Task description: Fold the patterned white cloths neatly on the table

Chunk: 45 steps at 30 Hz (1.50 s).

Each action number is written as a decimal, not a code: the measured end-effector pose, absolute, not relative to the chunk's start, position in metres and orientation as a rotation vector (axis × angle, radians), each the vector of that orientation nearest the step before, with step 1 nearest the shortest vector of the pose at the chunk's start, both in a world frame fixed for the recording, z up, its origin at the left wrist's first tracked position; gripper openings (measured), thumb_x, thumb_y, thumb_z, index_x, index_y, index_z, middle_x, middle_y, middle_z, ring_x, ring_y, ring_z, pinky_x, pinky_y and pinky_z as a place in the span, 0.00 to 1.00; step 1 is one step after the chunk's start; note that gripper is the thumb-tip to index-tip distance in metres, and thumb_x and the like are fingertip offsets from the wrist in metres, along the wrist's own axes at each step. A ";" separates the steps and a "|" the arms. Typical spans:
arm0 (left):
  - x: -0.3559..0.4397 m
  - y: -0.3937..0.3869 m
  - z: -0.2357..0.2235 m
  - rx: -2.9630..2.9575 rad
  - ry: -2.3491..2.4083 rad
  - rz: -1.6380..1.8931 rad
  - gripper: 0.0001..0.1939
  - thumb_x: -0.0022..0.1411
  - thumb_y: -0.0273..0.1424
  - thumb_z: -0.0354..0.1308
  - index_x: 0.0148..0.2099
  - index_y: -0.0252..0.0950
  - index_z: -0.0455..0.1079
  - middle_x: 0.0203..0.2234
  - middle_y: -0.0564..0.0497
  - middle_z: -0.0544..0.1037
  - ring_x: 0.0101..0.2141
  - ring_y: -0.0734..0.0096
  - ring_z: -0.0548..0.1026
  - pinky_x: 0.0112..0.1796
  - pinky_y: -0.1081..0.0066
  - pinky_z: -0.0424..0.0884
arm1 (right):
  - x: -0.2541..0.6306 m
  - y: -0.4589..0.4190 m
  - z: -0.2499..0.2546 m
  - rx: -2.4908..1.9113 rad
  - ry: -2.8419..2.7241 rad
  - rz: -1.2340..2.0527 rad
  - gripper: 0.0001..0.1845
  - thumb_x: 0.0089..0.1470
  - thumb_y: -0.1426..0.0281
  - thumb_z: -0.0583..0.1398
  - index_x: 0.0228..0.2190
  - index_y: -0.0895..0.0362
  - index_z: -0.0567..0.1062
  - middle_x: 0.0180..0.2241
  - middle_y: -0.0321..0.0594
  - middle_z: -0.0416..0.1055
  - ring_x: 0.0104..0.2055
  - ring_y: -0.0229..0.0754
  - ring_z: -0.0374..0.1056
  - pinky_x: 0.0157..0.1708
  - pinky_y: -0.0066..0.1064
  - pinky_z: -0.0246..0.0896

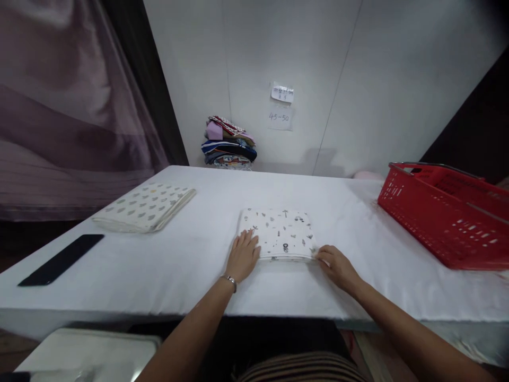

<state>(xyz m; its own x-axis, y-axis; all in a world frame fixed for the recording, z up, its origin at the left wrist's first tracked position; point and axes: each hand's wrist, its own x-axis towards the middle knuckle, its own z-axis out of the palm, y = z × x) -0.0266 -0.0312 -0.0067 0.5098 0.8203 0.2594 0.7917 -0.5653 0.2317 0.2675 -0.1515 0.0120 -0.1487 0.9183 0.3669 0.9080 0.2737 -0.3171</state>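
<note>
A folded white cloth [280, 232] with small dark prints lies flat on the white table [199, 265], near its front edge. My left hand [242, 257] rests flat on the cloth's near left corner, fingers stretched out. At the near right corner, my right hand [337, 265] has its fingers curled and pinched on the cloth's edge. A bracelet is on my left wrist.
A second folded cloth [143, 207] with grey spots lies at the left. A black flat strip [60, 259] sits near the left edge. A red plastic basket [447, 212] stands at the right. Stacked folded clothes [228, 143] sit by the back wall.
</note>
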 end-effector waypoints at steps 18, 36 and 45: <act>-0.015 -0.025 0.014 2.545 1.496 0.195 0.21 0.64 0.37 0.43 0.56 0.39 0.62 0.61 0.46 0.58 0.62 0.57 0.51 0.58 0.50 0.49 | 0.232 -0.028 -0.019 -2.084 -2.092 -0.155 0.28 0.61 0.59 0.45 0.56 0.62 0.60 0.61 0.53 0.52 0.64 0.53 0.43 0.58 0.51 0.38; 0.010 0.035 -0.004 2.361 1.697 0.230 0.33 0.63 0.47 0.37 0.65 0.37 0.49 0.65 0.46 0.44 0.64 0.57 0.40 0.59 0.50 0.45 | 0.236 -0.002 -0.002 -2.159 -2.104 -0.121 0.33 0.61 0.55 0.44 0.59 0.64 0.56 0.63 0.53 0.46 0.65 0.53 0.39 0.60 0.48 0.35; 0.009 0.032 0.003 2.318 1.700 0.185 0.33 0.63 0.47 0.36 0.65 0.38 0.48 0.66 0.48 0.41 0.64 0.59 0.38 0.59 0.50 0.44 | 0.245 0.006 -0.013 -2.210 -2.093 -0.046 0.34 0.62 0.54 0.42 0.60 0.64 0.54 0.63 0.51 0.46 0.65 0.51 0.38 0.60 0.49 0.36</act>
<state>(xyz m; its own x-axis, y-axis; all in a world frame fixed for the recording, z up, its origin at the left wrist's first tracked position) 0.0093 0.0317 0.0030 0.3071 0.9503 -0.0511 0.9172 -0.2812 0.2824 0.2446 0.0063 -0.0133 0.0565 0.9944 0.0889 0.9974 -0.0522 -0.0504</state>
